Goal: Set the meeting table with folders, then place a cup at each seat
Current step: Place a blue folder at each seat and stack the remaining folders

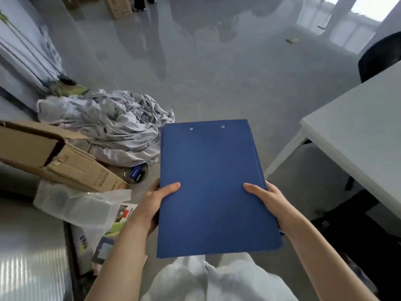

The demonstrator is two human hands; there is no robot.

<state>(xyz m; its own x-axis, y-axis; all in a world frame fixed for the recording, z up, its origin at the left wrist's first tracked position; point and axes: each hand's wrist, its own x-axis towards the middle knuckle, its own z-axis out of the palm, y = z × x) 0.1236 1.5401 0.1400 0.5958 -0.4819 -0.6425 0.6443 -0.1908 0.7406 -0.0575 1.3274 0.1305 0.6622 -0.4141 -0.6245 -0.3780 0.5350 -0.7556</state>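
Observation:
A stack of blue folders (213, 181) with two metal rivets near its far edge is held flat in front of me, above the floor. My left hand (155, 205) grips the stack's left edge, thumb on top and fingers underneath. My right hand (269, 202) grips the right edge the same way. The white meeting table (355, 131) stands to my right, only its near corner in view. No cup is in view.
A pile of crumpled grey cloth (108, 124) lies on the floor to the left, with an open cardboard box (56, 157) and plastic wrap (80, 205) beside it. A black chair (379, 57) stands behind the table. Grey floor stretches ahead.

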